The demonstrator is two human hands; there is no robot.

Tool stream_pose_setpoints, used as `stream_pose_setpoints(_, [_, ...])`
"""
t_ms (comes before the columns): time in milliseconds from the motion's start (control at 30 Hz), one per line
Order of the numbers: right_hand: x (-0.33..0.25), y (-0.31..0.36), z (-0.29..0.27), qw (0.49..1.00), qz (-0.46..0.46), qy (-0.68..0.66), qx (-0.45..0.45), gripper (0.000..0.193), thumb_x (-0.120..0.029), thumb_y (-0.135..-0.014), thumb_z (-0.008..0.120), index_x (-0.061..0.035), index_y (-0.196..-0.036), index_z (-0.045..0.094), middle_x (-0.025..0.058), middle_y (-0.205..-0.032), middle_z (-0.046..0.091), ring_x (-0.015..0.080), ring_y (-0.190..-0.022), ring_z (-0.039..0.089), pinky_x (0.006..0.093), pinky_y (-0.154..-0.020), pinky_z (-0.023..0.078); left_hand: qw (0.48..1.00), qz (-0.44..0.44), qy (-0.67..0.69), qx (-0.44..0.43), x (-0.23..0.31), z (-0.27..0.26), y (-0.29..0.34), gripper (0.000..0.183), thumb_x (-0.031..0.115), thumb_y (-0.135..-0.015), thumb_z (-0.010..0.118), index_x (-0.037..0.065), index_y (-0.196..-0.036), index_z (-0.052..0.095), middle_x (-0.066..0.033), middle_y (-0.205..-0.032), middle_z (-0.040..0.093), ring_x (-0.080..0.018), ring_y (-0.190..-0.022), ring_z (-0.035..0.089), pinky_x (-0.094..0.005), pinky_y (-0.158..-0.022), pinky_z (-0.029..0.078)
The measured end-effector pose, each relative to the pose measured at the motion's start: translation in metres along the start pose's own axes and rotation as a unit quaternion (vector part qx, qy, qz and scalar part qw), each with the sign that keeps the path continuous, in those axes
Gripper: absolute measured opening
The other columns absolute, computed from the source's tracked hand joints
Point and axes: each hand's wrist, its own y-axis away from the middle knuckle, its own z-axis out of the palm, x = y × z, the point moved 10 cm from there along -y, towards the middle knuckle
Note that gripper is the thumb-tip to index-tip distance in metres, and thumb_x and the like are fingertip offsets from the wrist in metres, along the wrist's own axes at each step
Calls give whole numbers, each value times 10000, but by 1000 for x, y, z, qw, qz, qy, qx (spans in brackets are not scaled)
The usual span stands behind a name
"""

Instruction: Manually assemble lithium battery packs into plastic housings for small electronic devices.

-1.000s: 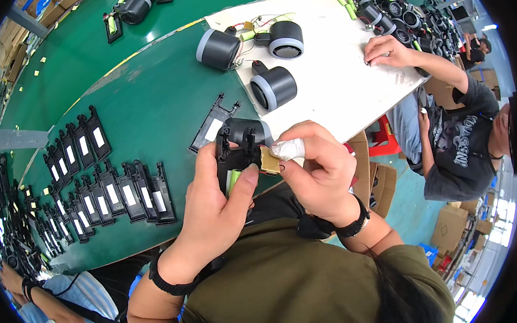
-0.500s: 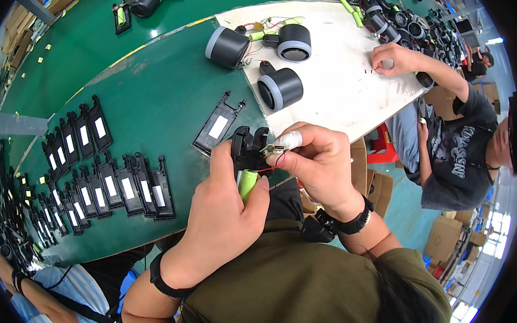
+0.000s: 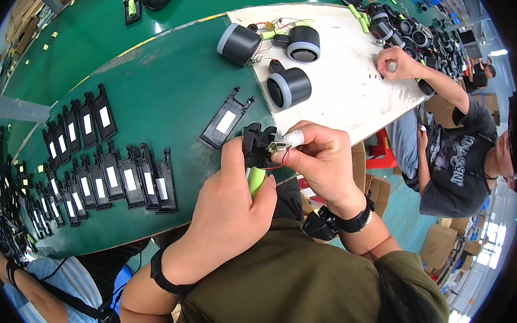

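My left hand (image 3: 223,208) is closed around a black plastic housing (image 3: 254,145) and a green cylindrical battery (image 3: 256,180) that sticks out below it. The thumb presses along the battery. Between the fingertips of my right hand (image 3: 328,163) is a small circuit board (image 3: 277,148) with a metal socket, held at the right side of the housing. A thin red wire (image 3: 283,162) loops down from the board toward the battery. White tape (image 3: 294,138) wraps one right fingertip. Just past my hands, a black plate with a white label (image 3: 226,121) lies on the green table.
Rows of labelled black plates (image 3: 130,178) lie to the left. Black-and-grey cylindrical units (image 3: 289,87) with wires and batteries sit on a pale sheet (image 3: 343,91) ahead. A co-worker's hand (image 3: 400,63) works at the right; another person's arm (image 3: 36,293) shows lower left.
The circuit board has come closer against the housing, and the housing and battery have turned slightly. The table scene has shifted a little to the right in view.
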Motion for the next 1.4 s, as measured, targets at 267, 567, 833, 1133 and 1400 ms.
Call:
stream_pose_setpoints(267, [-62,15,31,889,-247,384,21,172,22,-635,707,-7,-754,585,88,-736,582,233,-646,559,308,-567,471,997,51,-54,11,8,1,0,457,7,-782,565,-27,-1183,349,-191,-869,601,-324,-760,632,-358,-658,481])
stream_pose_setpoints(567, [-80,22,39,852,-332,405,2,228,18,-616,705,-1,-803,576,87,-737,564,241,-642,543,325,-551,460,998,62,21,-18,11,4,0,407,37,-790,545,-40,-1133,340,-218,-730,578,-401,-634,595,-441,-564,462])
stream_pose_setpoints(833, [-86,26,40,856,-357,375,3,241,71,-557,704,23,-777,618,98,-697,554,236,-611,539,322,-523,437,996,13,71,-43,7,4,2,398,30,-790,556,-36,-1130,359,-196,-742,581,-380,-643,601,-409,-570,462])
stream_pose_setpoints(1133, [-88,32,49,832,-371,413,-14,271,15,-583,639,41,-850,596,102,-755,550,233,-640,533,312,-532,451,998,67,11,-15,13,1,8,416,36,-792,552,-53,-1145,350,-218,-755,581,-401,-654,596,-426,-565,468])
stream_pose_setpoints(1400, [-98,40,54,798,-423,428,-34,304,-16,-564,631,57,-855,584,122,-773,556,238,-607,523,300,-526,454,995,56,-61,-49,24,-7,14,439,-3,-797,575,-17,-1190,380,-164,-909,599,-310,-821,629,-338,-713,477])
